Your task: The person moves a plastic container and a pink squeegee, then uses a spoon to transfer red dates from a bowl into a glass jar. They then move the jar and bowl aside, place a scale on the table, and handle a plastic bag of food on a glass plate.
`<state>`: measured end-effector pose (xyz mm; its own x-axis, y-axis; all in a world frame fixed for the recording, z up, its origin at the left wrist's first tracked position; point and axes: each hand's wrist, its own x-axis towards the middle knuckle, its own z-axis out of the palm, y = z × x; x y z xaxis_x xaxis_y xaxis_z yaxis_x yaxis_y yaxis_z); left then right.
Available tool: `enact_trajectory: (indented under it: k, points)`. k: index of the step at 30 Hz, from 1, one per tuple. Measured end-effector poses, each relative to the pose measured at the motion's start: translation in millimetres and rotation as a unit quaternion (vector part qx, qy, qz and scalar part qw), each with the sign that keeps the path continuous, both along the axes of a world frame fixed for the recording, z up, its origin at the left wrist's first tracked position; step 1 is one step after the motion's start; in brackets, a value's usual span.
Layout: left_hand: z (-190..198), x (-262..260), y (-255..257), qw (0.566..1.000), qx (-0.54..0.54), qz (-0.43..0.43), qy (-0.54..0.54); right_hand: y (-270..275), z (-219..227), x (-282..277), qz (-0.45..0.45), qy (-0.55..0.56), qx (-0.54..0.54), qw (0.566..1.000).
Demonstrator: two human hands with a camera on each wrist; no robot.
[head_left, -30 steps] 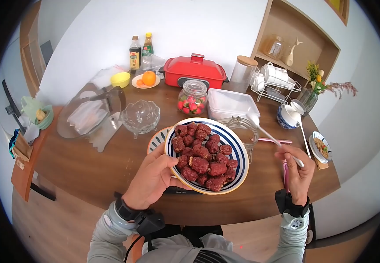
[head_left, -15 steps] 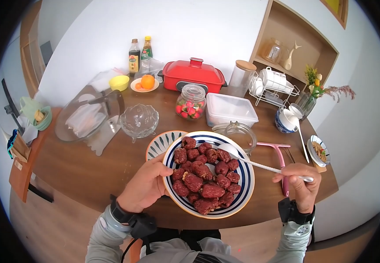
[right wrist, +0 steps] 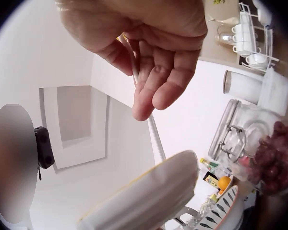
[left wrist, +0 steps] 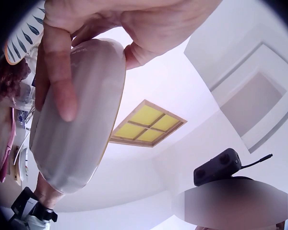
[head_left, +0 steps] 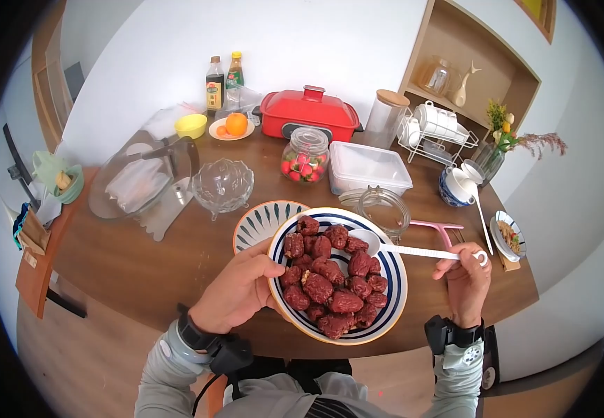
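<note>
The left hand point(head_left: 239, 292) grips the near-left side of a round white ceramic bowl with blue rings and a yellow-brown rim point(head_left: 390, 307), thumb at the rim and fingers spread beneath. The bowl, filled with wrinkled dark-red dried dates point(head_left: 326, 272), is held up over the front edge of the brown wooden counter point(head_left: 128, 261). The right hand point(head_left: 470, 284) pinches a white long-handled spoon point(head_left: 424, 251) near its handle end; its head is over the bowl's far-right inside, though contact with the dates cannot be told.

The bowl is likely stiff, smooth, fairly weighty and breakable, so rim and underside together make the safest hold. The dates look light and slightly yielding; the spoon seems light and rigid.

Beyond the bowl, a white plate with dark-green leaf marks point(head_left: 264, 221) and a clear glass clamp-lid jar point(head_left: 401, 209) crowd the far side; bare counter stretches toward the front-left corner, giving more open room.
</note>
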<state>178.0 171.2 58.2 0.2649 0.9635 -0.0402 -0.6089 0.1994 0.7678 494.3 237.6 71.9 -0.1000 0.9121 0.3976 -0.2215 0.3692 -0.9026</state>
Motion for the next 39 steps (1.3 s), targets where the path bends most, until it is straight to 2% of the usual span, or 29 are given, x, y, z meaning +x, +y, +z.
enact_trajectory:
  k: [8, 14, 17, 18, 21, 22, 25, 28, 31, 34, 39]
  points:
    - [-1, 8, 6, 1.0, 0.023, 0.011, -0.008, 11, -7, 3, -0.023, 0.103, -0.047, 0.993]
    - [2, 12, 7, 0.999, 0.018, 0.033, 0.014, 19, -1, 13, -0.069, 0.123, 0.001, 0.99]
    - [1, 11, 6, 0.999, 0.017, 0.042, 0.019, 20, 7, 13, -0.138, 0.059, 0.035, 0.988]
    - [0, 10, 6, 0.999, 0.016, 0.046, 0.021, 19, 7, 12, -0.137, 0.043, 0.038, 0.989]
    - [0, 9, 5, 0.998, 0.015, 0.054, 0.022, 14, 5, 8, -0.121, -0.134, 0.09, 0.979]
    - [-1, 8, 5, 0.998, 0.015, 0.055, 0.021, 11, 5, 6, -0.106, -0.161, 0.092, 0.977]
    - [-1, 7, 5, 0.998, 0.015, 0.053, 0.016, 1, 17, 0, -0.137, -0.28, 0.215, 0.926]
    - [-1, 8, 4, 0.999, 0.014, 0.044, 0.012, -14, 23, -8, -0.058, -0.176, 0.212, 0.96]
    - [0, 9, 2, 0.999, 0.01, 0.037, 0.013, -22, 28, -14, -0.022, -0.192, 0.199, 0.961]
    - [2, 7, 0, 0.999, 0.01, 0.04, 0.013, -21, 26, -9, -0.005, -0.176, 0.155, 0.972]
    - [4, 5, -1, 1.0, 0.016, 0.025, 0.007, -11, 16, -6, 0.0, -0.051, 0.068, 0.996]
